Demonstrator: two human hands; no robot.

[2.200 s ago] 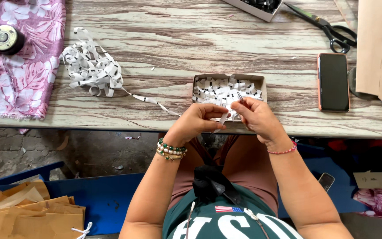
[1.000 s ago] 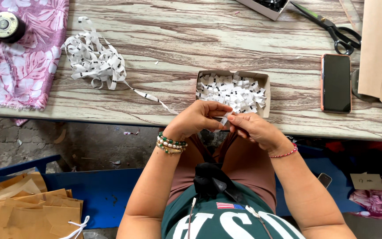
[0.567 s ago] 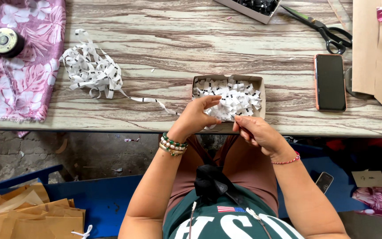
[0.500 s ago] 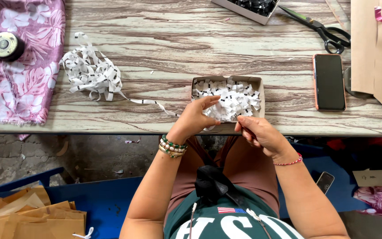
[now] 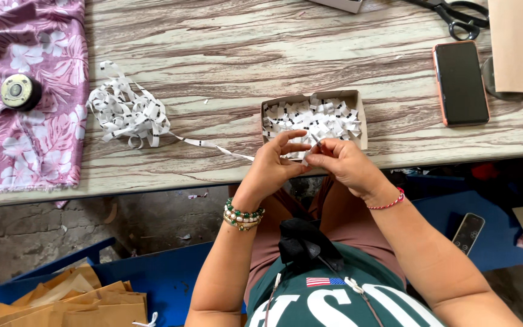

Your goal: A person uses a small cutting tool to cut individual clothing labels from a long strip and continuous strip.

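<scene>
A garment workshop: fabric (image 5: 25, 103), scissors (image 5: 455, 15) and label tape (image 5: 125, 112) on a worktable (image 5: 225, 54).

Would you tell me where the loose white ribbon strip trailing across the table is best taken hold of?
Pinch the label ribbon on its straight free run between the tangled pile and the cardboard box, from above; it lies flat and single there, clear of the loops.

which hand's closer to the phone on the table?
Right. The right hand is at the table's near edge in front of the small box, with the phone up and to its right. The left hand sits further left, beyond the right hand.
</scene>
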